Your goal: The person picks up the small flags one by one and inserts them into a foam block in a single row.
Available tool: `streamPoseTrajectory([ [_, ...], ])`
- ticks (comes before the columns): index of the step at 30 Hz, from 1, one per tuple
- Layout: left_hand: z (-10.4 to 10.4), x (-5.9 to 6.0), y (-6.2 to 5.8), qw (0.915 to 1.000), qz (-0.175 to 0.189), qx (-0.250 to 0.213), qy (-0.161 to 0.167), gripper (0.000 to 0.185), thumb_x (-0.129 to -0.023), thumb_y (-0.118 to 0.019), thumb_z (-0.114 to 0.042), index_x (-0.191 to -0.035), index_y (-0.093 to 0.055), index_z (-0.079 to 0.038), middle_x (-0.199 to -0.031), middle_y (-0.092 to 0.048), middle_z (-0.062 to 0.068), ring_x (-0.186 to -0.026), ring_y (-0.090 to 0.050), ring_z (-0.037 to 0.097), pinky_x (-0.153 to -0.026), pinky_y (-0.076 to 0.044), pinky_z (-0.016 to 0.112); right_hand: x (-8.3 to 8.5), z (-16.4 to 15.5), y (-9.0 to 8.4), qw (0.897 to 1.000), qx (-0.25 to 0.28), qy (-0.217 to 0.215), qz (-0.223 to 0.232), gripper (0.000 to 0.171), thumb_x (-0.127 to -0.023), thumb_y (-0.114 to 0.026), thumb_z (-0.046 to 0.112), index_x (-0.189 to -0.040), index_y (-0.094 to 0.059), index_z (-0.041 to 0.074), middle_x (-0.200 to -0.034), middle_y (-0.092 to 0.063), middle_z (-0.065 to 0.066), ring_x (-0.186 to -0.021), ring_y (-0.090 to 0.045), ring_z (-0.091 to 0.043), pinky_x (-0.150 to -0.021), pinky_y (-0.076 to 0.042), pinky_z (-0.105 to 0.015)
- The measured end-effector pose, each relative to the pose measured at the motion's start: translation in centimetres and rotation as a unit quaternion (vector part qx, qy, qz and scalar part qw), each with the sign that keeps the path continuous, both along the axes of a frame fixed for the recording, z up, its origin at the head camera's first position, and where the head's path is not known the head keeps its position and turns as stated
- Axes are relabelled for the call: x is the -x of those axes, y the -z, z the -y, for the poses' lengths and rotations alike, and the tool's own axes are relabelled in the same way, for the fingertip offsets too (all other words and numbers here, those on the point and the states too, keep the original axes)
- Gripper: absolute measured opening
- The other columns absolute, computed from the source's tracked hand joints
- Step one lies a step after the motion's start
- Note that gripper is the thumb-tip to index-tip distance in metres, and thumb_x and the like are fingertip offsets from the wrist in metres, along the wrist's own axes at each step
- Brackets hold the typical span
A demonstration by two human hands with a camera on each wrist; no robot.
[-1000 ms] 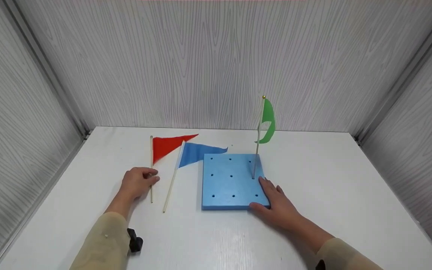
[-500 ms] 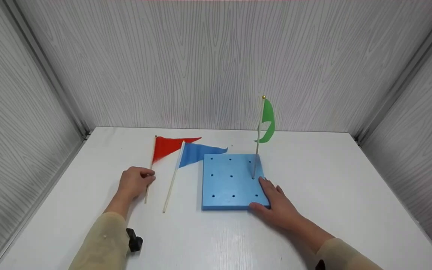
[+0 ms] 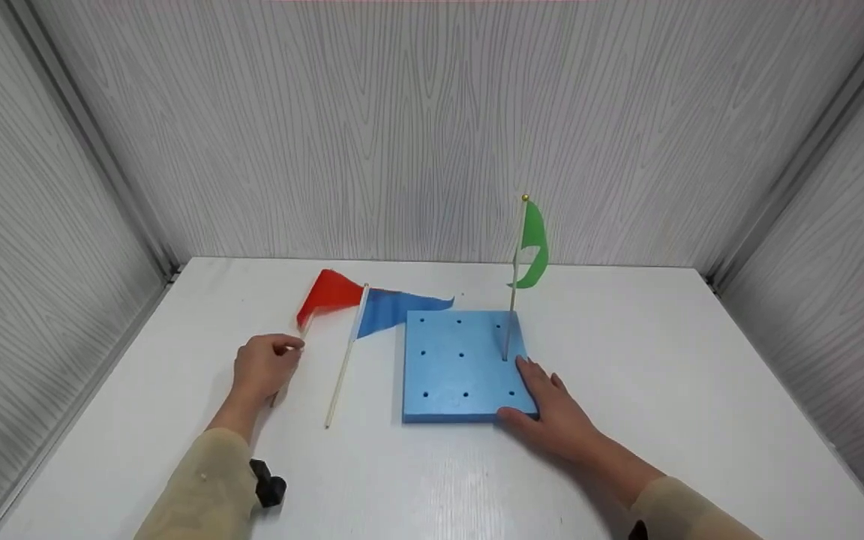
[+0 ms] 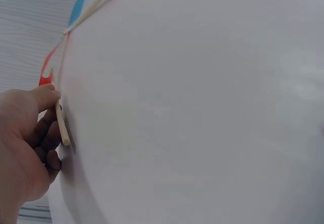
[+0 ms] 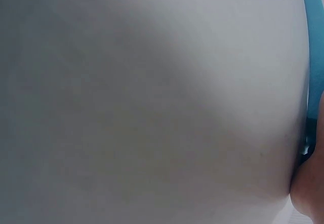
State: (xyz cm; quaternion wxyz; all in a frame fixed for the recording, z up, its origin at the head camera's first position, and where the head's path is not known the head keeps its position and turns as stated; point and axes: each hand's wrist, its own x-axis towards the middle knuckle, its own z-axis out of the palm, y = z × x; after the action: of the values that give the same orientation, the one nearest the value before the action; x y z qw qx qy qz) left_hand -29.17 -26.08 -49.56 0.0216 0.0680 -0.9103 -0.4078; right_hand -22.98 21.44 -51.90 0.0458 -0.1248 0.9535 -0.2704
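- The left hand had a narrow grip, thumb and fingers pinching the pale thin pole of a red triangular cloth flag.
- That pole slanted across the left part of the surface, its bare lower end jutting past the fingers beside its own shadow.
- The red cloth was bent near the top of its pole and reached across to the neighbouring flag's pole.
- The right hand had a wide grip, fingers along the right edge of a light blue square board, thumb at its near edge.
- Between the hands, a blue triangular cloth flag on a pale thin pole lay flat, its cloth close by the board's far left corner.
- The board had three rows of three holes; a green cloth flag with a gold ball tip stood nearly upright in the middle row's right-hand hole, its cloth curled.
- Beige sleeves covered both forearms.
- Grey wood-grain panels rose around the white surface.
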Motion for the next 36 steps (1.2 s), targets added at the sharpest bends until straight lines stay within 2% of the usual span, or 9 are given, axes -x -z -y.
streamPoseTrajectory([
  [6, 0.1, 0.0, -0.9, 0.9960, 0.033, -0.075, -0.035, 0.037, -0.109, -0.058, -0.017, -0.144, -0.066, -0.010, -0.119, -0.062, 0.015, -0.103, -0.055, 0.028, -0.081, -0.051, 0.031, -0.1, 0.0, 0.1, 1.000, 0.000, 0.000, 0.005, 0.104, -0.095, -0.056, 0.077, -0.172, -0.016, 0.019, -0.175, -0.020, -0.013, -0.162, -0.017, -0.031, -0.130, -0.010, -0.051],
  [11, -0.5, 0.3, -2.3, 0.9933, 0.012, -0.108, -0.039, 0.041, -0.110, -0.057, -0.019, -0.149, -0.061, -0.006, -0.123, -0.060, 0.015, -0.109, -0.052, 0.026, -0.087, -0.048, 0.032, -0.2, -0.1, 0.0, 1.000, 0.013, -0.010, -0.007, 0.101, -0.098, -0.058, 0.072, -0.171, -0.017, 0.016, -0.174, -0.022, -0.015, -0.161, -0.018, -0.031, -0.130, -0.010, -0.051],
  [14, -1.1, 0.4, -3.4, 0.9923, -0.005, -0.120, -0.030, 0.041, -0.111, -0.056, -0.019, -0.147, -0.061, -0.002, -0.128, -0.063, 0.017, -0.113, -0.053, 0.025, -0.090, -0.047, 0.031, -0.3, -0.1, 0.0, 1.000, 0.020, -0.017, -0.015, 0.099, -0.099, -0.060, 0.068, -0.171, -0.018, 0.014, -0.174, -0.024, -0.016, -0.161, -0.019, -0.031, -0.130, -0.009, -0.051],
  [20, -2.9, 0.7, -5.2, 0.9906, -0.031, -0.133, -0.010, 0.038, -0.111, -0.055, -0.020, -0.141, -0.064, 0.002, -0.132, -0.066, 0.018, -0.116, -0.058, 0.024, -0.093, -0.050, 0.030, -0.2, -0.2, 0.2, 1.000, 0.014, -0.013, -0.008, 0.102, -0.098, -0.058, 0.072, -0.171, -0.017, 0.015, -0.174, -0.022, -0.014, -0.161, -0.018, -0.029, -0.130, -0.008, -0.050],
  [27, -5.8, 0.8, -7.2, 0.9823, -0.098, -0.158, 0.019, 0.028, -0.109, -0.059, -0.014, -0.128, -0.071, 0.003, -0.115, -0.069, 0.018, -0.100, -0.060, 0.021, -0.080, -0.050, 0.021, -0.1, -0.2, 0.1, 1.000, 0.005, -0.007, -0.001, 0.105, -0.096, -0.057, 0.077, -0.172, -0.016, 0.017, -0.175, -0.020, -0.012, -0.162, -0.017, -0.029, -0.130, -0.009, -0.050],
  [29, -6.8, 0.7, -7.8, 0.9791, -0.108, -0.170, 0.029, 0.026, -0.109, -0.059, -0.013, -0.127, -0.071, 0.002, -0.113, -0.069, 0.016, -0.098, -0.060, 0.020, -0.078, -0.051, 0.019, -0.1, -0.2, 0.1, 1.000, 0.003, -0.008, -0.002, 0.105, -0.096, -0.057, 0.077, -0.172, -0.016, 0.017, -0.175, -0.020, -0.012, -0.162, -0.017, -0.029, -0.130, -0.009, -0.050],
  [36, -10.4, 0.5, -9.4, 0.9720, -0.114, -0.197, 0.060, 0.023, -0.109, -0.061, -0.014, -0.128, -0.071, -0.004, -0.117, -0.069, 0.016, -0.102, -0.063, 0.024, -0.090, -0.056, 0.030, 0.1, -0.1, 0.0, 1.000, 0.004, -0.011, -0.003, 0.104, -0.096, -0.056, 0.076, -0.172, -0.016, 0.017, -0.175, -0.020, -0.012, -0.161, -0.018, -0.029, -0.130, -0.009, -0.049],
])
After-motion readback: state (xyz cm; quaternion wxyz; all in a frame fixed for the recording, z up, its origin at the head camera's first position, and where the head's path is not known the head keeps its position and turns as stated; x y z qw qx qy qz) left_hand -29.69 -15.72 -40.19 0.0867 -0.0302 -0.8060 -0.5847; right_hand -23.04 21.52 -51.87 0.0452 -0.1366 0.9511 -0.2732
